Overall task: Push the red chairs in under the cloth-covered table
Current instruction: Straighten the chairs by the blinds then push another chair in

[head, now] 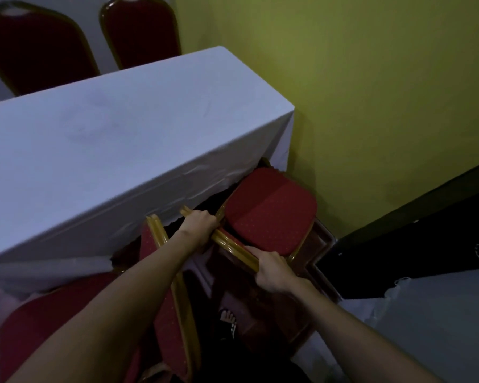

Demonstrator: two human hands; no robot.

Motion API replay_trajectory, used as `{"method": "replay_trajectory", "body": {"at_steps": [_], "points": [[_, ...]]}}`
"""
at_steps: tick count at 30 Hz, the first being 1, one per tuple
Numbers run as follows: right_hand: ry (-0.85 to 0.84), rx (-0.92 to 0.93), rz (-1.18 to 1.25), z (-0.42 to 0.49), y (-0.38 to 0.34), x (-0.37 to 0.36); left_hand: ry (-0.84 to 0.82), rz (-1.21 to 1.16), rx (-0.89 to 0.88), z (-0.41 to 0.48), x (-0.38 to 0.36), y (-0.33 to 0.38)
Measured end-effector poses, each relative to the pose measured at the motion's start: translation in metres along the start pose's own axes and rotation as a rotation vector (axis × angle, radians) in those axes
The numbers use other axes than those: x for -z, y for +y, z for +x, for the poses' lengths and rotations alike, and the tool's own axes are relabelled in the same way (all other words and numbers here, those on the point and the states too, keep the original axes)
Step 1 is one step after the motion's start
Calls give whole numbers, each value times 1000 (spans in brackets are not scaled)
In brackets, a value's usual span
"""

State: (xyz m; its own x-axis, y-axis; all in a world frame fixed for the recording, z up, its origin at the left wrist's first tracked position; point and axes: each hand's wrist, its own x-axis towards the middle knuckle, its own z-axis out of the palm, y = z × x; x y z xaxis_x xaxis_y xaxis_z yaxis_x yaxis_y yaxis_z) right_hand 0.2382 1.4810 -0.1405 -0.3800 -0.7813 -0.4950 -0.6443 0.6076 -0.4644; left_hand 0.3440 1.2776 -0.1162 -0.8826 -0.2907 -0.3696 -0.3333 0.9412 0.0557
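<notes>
A red chair with a gold frame stands at the near right corner of the table draped in white cloth (116,150); its seat (271,208) pokes partly under the cloth's hem. My left hand (198,225) and my right hand (271,268) both grip the gold top rail of this chair's backrest (233,247). A second red chair stands just to the left, its backrest (163,299) seen edge-on below my left forearm, its seat (39,327) at the lower left.
Two more red chairs (36,48) (141,29) stand on the table's far side. A yellow-green wall (371,106) runs close on the right, with a dark panel (412,244) below it. My foot (228,319) shows beneath the chair.
</notes>
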Motion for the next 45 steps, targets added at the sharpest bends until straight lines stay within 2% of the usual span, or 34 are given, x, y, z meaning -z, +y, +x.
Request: {"method": "replay_trajectory", "body": {"at_steps": [7, 11, 17, 22, 30, 36, 45], "points": [[-80, 33, -49, -25, 7, -4, 13, -63, 34, -37, -10, 24], [-145, 91, -84, -36, 22, -5, -40, -73, 57, -63, -10, 44], [-240, 111, -259, -60, 30, 37, -80, -58, 38, -78, -13, 79], [-246, 109, -434, -40, 45, 68, -107, -97, 50, -72, -8, 95], [-131, 280, -635, 42, 56, 119, -60, -360, 191, -32, 0, 83], [-113, 374, -709, 83, 73, 155, -53, -368, 234, 17, 14, 83], [-129, 404, -751, 117, 116, 204, -33, -404, 257, 79, 33, 111]]}}
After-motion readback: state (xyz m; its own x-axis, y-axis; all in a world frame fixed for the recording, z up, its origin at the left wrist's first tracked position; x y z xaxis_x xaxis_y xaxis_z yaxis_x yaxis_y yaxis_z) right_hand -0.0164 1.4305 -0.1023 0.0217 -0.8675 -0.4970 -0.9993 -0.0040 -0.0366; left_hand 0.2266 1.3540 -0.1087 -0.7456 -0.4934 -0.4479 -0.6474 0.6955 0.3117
